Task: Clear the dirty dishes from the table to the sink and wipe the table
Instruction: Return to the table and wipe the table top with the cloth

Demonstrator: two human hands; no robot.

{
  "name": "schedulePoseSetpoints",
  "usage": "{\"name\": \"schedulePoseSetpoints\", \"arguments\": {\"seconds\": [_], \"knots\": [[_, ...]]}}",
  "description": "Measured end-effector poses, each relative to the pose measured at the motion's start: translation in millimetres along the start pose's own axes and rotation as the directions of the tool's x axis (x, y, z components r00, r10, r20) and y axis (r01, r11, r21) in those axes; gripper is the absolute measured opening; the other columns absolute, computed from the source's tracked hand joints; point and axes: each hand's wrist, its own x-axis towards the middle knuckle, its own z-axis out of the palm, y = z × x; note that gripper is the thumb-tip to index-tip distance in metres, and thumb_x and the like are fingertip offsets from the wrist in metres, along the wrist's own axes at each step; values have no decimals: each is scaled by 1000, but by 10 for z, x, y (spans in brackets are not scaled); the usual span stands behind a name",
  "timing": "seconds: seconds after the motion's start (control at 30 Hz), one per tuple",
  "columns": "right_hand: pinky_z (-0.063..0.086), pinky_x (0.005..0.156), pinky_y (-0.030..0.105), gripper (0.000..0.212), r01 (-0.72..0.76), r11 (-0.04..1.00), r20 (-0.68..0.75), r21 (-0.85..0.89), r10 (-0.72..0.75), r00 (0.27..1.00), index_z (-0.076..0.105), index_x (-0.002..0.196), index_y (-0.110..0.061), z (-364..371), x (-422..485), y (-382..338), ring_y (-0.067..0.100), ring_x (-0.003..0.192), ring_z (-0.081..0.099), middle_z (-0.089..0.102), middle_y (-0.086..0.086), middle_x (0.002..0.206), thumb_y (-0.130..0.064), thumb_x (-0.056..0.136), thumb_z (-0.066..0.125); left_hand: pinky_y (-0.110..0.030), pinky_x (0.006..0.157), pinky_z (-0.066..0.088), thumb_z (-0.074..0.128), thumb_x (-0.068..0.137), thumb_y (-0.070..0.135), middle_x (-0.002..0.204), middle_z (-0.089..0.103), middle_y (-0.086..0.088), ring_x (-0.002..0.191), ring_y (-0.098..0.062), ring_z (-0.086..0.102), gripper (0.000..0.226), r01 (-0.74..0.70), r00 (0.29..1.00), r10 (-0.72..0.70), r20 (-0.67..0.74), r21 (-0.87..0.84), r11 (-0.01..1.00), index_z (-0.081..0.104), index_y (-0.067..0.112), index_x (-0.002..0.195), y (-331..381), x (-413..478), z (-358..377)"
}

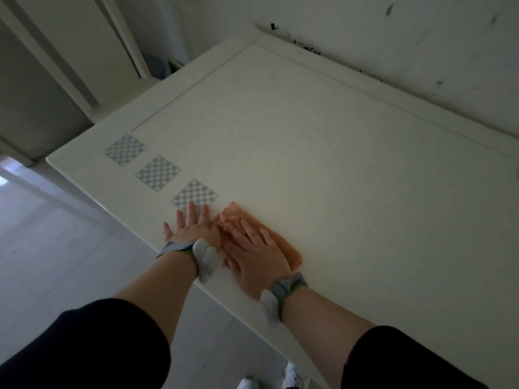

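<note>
An orange cloth (283, 245) lies flat on the white table (323, 141) near its front edge. My right hand (254, 252) presses on the cloth with straight, spread fingers and covers much of it. Just left of it, my left hand (193, 226) rests flat on the bare tabletop, fingers straight, its fingertips touching the nearest checkered square (194, 196). Both wrists wear grey bands. No dishes are in view.
Two more checkered squares (157, 173) (125, 150) are set along the table's left edge. A scuffed white wall (421, 51) borders the far side. White door frames (64, 60) stand at the left. Pale floor (56, 262) lies below the table's edge.
</note>
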Motion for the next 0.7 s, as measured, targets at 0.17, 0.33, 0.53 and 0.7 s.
{"name": "schedulePoseSetpoints", "arguments": {"seconds": [0.17,0.33,0.53,0.7], "knots": [[38,106,45,54,-163,984,-28,-71,162,986,42,141,-34,-36,-951,743,23,138,38,38,-8,151,-44,88,39,-49,119,-5,21,95,50,158,-22,1,147,-27,-14,65,-15,1000,15,15,17,1000,-8,30,150,-13,-9,-33],[23,114,43,57,-789,612,3,59,790,613,14,150,-37,-26,-1740,1147,20,148,7,-5,-14,157,-47,95,29,-55,118,-2,23,91,63,160,-15,0,148,-28,-5,73,-8,996,-4,87,142,990,-4,29,150,24,-22,-214],[28,113,47,57,-567,823,23,36,566,824,27,148,-31,-13,-1791,499,29,145,23,19,-3,158,-42,93,34,-50,119,-3,17,96,54,160,-13,2,148,-24,-12,62,-296,955,295,32,147,944,-4,32,150,932,-604,174],[40,108,41,60,-312,950,14,28,312,950,45,140,-24,-56,-2164,477,22,137,40,46,-3,146,-49,85,49,-41,119,-4,16,98,47,159,-15,6,147,-20,-17,57,-599,800,599,-30,28,800,-6,35,149,1778,-1361,905]]}}
